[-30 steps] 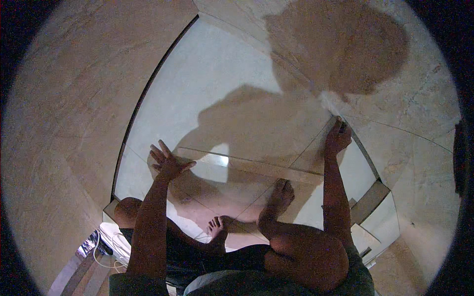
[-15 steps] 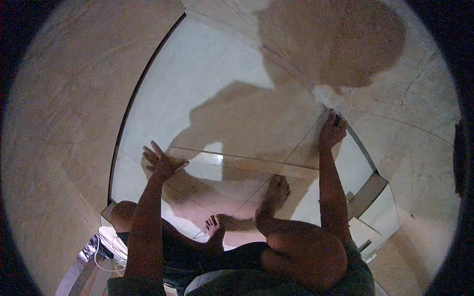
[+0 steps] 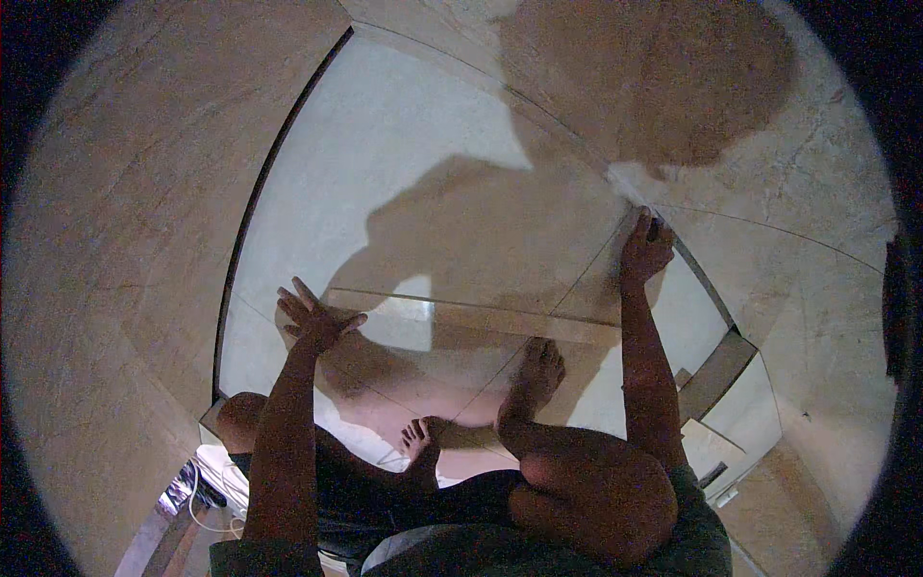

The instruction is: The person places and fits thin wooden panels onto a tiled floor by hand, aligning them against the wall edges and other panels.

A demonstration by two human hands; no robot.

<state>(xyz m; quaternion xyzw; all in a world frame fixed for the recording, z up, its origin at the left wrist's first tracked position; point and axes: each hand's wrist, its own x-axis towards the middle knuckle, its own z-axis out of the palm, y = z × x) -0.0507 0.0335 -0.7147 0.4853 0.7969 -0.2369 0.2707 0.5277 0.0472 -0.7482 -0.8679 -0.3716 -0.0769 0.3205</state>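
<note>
My left hand (image 3: 312, 315) lies with spread fingers on the pale floor surface (image 3: 404, 125), beside the left end of a long, narrow beige strip (image 3: 500, 318). That strip runs across the floor between my two arms. Farther off to the right, my right hand (image 3: 647, 252) is at the seam where the floor meets the beige wall (image 3: 788, 260). Its fingers are curled together, with one finger pointing along the seam. Whatever they hold, if anything, is too small and dark to make out.
My bare feet, one a right foot (image 3: 544, 370), rest on the floor near the strip. A dark gap (image 3: 258, 202) edges the floor at left. A pale boxed ledge (image 3: 716, 375) stands at right. A white cable (image 3: 195, 505) hangs at lower left. My shadow covers the middle.
The view has shifted very slightly. My left hand stays spread in place, and my right hand remains at the seam with hardly any movement.
</note>
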